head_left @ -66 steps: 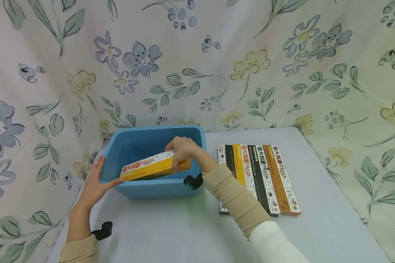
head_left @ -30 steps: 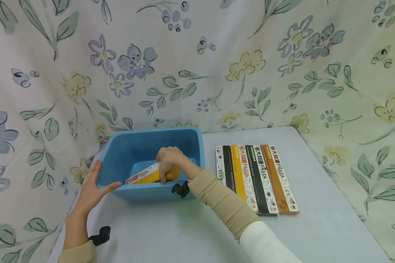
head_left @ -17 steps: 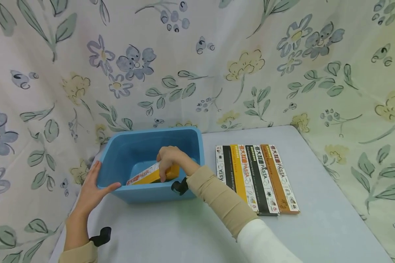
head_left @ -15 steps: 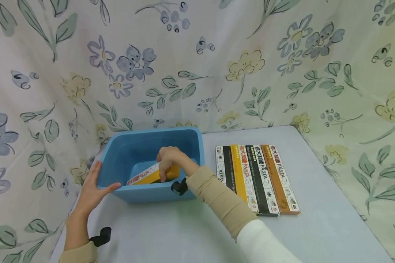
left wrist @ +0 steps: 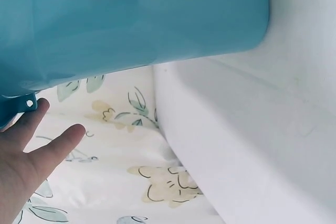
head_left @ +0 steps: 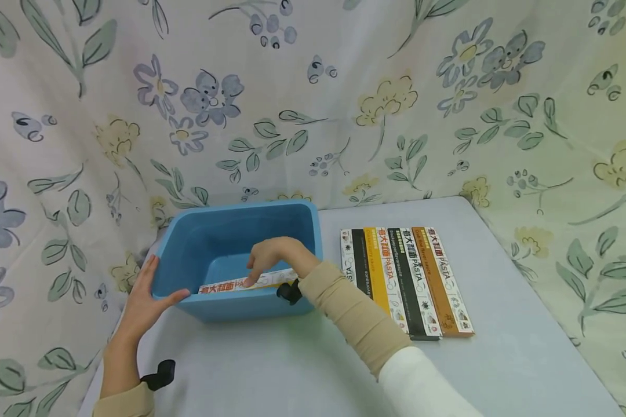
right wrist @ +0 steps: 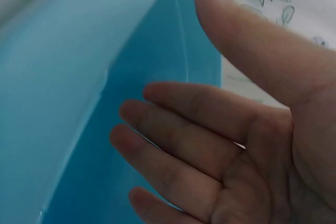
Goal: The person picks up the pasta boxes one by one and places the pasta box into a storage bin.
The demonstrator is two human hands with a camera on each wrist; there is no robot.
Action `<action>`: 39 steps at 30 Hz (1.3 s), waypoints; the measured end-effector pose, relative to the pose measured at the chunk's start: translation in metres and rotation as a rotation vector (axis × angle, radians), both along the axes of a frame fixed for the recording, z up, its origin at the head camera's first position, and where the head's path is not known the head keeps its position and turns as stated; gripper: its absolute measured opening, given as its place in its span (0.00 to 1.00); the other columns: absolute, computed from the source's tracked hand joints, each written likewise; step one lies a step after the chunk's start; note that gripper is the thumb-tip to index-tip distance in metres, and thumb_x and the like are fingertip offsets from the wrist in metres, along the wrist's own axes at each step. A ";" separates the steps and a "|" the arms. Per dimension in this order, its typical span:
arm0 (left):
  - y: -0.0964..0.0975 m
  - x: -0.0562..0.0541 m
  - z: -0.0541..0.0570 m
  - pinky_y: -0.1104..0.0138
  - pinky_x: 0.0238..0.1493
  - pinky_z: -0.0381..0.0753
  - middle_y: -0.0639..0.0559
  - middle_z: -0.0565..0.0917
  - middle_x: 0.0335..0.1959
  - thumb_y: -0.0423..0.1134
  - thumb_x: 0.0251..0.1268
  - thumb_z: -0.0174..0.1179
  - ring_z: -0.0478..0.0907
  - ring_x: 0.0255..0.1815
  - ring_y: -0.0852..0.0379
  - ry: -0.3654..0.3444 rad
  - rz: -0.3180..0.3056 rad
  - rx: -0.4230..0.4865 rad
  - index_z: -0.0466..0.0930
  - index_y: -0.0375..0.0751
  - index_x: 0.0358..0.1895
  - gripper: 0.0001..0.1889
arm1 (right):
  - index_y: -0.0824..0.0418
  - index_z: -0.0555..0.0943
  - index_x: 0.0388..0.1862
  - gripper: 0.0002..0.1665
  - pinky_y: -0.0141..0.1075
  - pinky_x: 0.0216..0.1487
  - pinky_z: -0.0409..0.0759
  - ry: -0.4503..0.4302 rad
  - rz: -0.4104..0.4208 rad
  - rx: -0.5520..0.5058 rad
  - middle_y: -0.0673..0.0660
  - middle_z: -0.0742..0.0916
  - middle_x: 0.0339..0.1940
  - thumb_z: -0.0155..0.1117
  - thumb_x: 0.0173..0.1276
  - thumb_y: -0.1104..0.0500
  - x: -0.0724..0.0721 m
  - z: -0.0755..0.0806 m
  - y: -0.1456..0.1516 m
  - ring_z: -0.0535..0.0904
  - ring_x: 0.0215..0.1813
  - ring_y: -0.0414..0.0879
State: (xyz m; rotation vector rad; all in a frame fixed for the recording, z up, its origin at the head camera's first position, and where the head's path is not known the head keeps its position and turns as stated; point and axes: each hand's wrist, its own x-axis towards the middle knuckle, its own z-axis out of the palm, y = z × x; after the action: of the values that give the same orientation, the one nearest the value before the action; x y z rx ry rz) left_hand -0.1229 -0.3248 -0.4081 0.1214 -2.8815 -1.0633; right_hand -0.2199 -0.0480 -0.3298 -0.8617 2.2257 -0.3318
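Note:
A blue plastic bin (head_left: pixel 240 308) stands at the left of the table. Along the inside of its front wall lies a white and yellow pasta box (head_left: pixel 220 286), its right part partly covered by my right hand. The right hand (head_left: pixel 277 253) is over the bin just above that box. Its fingers look extended in the right wrist view, with nothing held. My left hand (head_left: pixel 147 301) rests at the bin's front left corner, thumb stretched along the front rim and fingers against the left side. The left wrist view shows straight fingers (left wrist: pixel 60 145) by the rim's tab.
Right of the bin, several flat pasta boxes lie side by side on the white table (head_left: pixel 506 301): black ones (head_left: pixel 416 289), a yellow one (head_left: pixel 378 278) and a brown one (head_left: pixel 440 289). Floral cloth (head_left: pixel 344 116) hangs behind and beside the table.
Held tilted over the bin at first, the pasta box was lowered inside by my right hand and now lies along the front wall. The right hand has let go. The left hand stays at the rim.

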 end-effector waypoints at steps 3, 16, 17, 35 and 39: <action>0.000 0.001 0.001 0.25 0.59 0.48 0.37 0.35 0.79 0.55 0.58 0.66 0.36 0.74 0.26 -0.005 0.000 0.005 0.35 0.39 0.78 0.56 | 0.59 0.73 0.69 0.31 0.39 0.67 0.69 0.023 0.000 -0.037 0.52 0.75 0.69 0.60 0.72 0.46 0.000 -0.002 0.001 0.65 0.72 0.48; 0.001 0.001 0.005 0.24 0.58 0.47 0.38 0.34 0.79 0.54 0.58 0.66 0.35 0.74 0.26 -0.013 0.008 0.003 0.33 0.41 0.78 0.56 | 0.61 0.75 0.66 0.29 0.31 0.56 0.76 0.067 -0.153 -0.359 0.54 0.81 0.62 0.64 0.69 0.52 0.012 0.006 0.018 0.76 0.62 0.44; 0.001 0.001 0.005 0.24 0.58 0.47 0.38 0.34 0.79 0.54 0.59 0.65 0.35 0.74 0.26 -0.019 0.009 0.003 0.33 0.42 0.78 0.56 | 0.62 0.75 0.66 0.28 0.31 0.55 0.77 0.067 -0.166 -0.400 0.55 0.82 0.60 0.64 0.69 0.53 0.013 0.006 0.020 0.77 0.61 0.44; 0.000 0.001 0.000 0.24 0.58 0.47 0.39 0.33 0.79 0.57 0.59 0.65 0.34 0.74 0.26 -0.016 0.009 0.005 0.33 0.41 0.78 0.57 | 0.68 0.81 0.52 0.15 0.34 0.47 0.82 0.087 -0.537 -1.108 0.60 0.87 0.46 0.62 0.70 0.62 0.064 -0.027 0.088 0.83 0.46 0.49; 0.001 0.000 0.001 0.24 0.59 0.47 0.39 0.34 0.79 0.56 0.58 0.66 0.35 0.75 0.26 -0.019 0.012 0.012 0.34 0.42 0.79 0.57 | 0.70 0.80 0.52 0.15 0.36 0.50 0.81 0.077 -0.628 -1.161 0.62 0.86 0.47 0.61 0.70 0.62 0.077 -0.040 0.111 0.83 0.47 0.52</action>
State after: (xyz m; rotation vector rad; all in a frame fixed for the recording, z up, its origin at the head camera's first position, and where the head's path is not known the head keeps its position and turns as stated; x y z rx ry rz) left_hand -0.1229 -0.3235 -0.4074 0.1501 -2.8876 -1.0830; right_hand -0.1434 0.0634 -0.3697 -0.6441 2.2186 -2.0269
